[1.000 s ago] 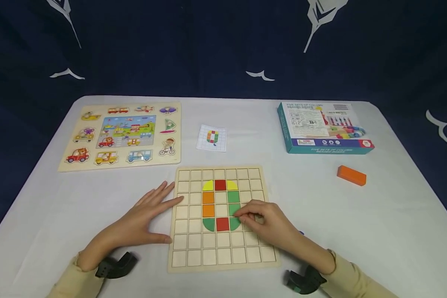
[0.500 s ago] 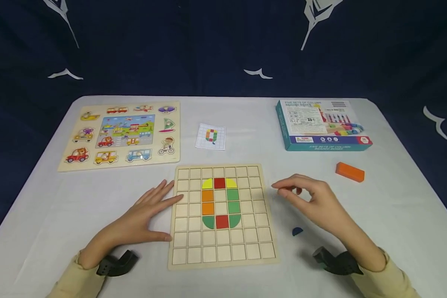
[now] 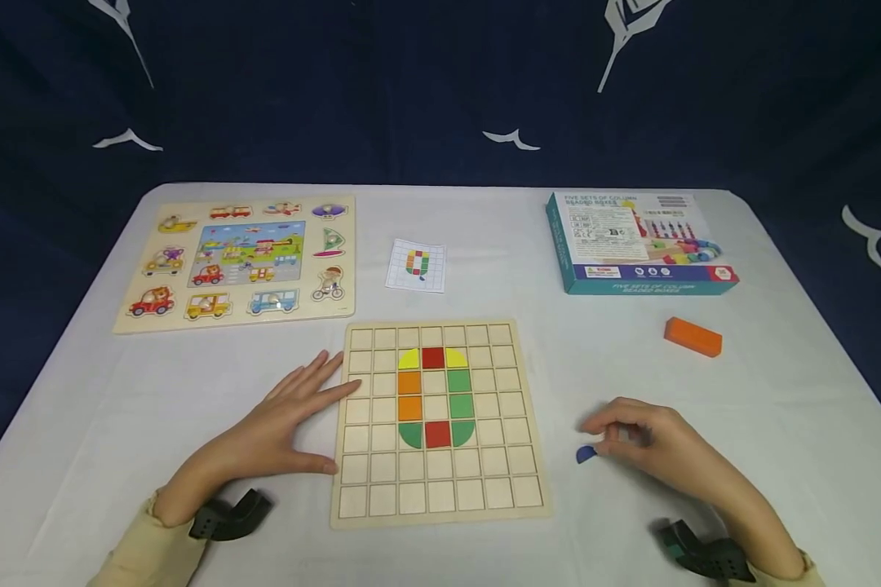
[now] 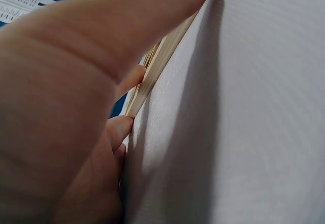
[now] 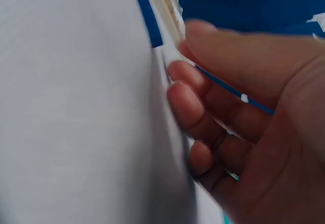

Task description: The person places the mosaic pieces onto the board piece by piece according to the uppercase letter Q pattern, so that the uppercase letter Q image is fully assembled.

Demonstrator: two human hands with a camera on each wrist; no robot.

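A wooden grid board (image 3: pixel 382 469) lies in front of me in the head view. Red, orange, yellow and green tiles form a ring on it, rounded at the corners. My left hand (image 3: pixel 275 432) rests at the board's left edge, fingers spread and straight, thumb and fingertips touching the wood. To the right of the board a small dark blue piece with a curved side (image 3: pixel 586 454) lies on the white cloth. Over it reaches my right hand (image 3: pixel 653 444), thumb and fingers loosely bent. In the right wrist view the blue piece (image 5: pixel 150 21) sits just beyond the fingertips, apart from them.
Behind the board lies a pattern card (image 3: pixel 416 266) with a similar coloured figure. A vehicle peg puzzle (image 3: pixel 345 285) is at the back left. A teal-edged box (image 3: pixel 642 244) stands back right, with an orange block (image 3: pixel 693 337) in front of it.
My right hand has left the board's green tiles, swung out to the right, then come down beside the blue piece. The left hand keeps its place on the board's edge.
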